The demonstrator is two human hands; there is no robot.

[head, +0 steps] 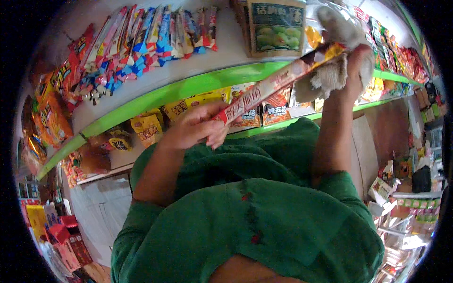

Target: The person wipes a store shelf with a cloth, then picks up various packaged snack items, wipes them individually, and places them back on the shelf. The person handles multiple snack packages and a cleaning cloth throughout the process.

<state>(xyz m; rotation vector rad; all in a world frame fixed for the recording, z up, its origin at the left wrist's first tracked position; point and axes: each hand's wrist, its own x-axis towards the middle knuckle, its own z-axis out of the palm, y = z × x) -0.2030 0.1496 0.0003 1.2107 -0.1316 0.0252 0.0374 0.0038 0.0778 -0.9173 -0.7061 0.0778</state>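
A long, narrow snack packet [262,92], red and white with a dark and yellow end, slants up to the right between my hands. My left hand [198,125] grips its lower red end. At the upper end, my right hand [357,63] holds a greyish-white cloth [329,76] against the packet; the cloth hides part of that end. Behind them runs a shelf with a green edge strip [198,85]. A row of similar long packets [148,33] lies on this shelf at the upper left, and a brown pouch picturing green fruit [277,35] stands near the middle.
A lower shelf holds yellow snack bags [147,129] and red-and-white bags [276,111]. Orange bags [53,116] crowd the left end. More packets [407,60] fill the upper right. Red boxes [67,240] stand low at left, an opened carton [382,189] at right.
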